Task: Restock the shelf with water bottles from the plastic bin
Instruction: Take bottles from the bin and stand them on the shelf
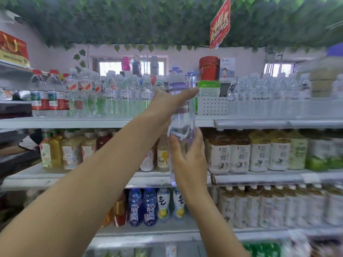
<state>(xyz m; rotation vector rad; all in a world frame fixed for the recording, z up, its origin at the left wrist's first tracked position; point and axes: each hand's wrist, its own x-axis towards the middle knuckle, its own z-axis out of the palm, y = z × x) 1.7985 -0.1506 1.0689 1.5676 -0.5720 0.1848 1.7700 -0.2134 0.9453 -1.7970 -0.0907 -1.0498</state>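
A tall clear water bottle [182, 123] with a pale purple cap is held upright in front of the upper shelf [111, 123]. My left hand [167, 104] wraps its upper part from the left, fingers stretched across near the cap. My right hand [189, 158] grips its lower part from below and the right. The bottle's base is hidden behind my right hand. Rows of water bottles [122, 93] stand on the upper shelf to the left and right [269, 93] of the held bottle. The plastic bin is out of view.
A white perforated divider [211, 106] stands on the upper shelf just right of the held bottle. Tea bottles [241, 151] fill the middle shelf and drinks [150, 206] the lower one. Red buckets [208, 67] sit on top. Leaf garlands hang overhead.
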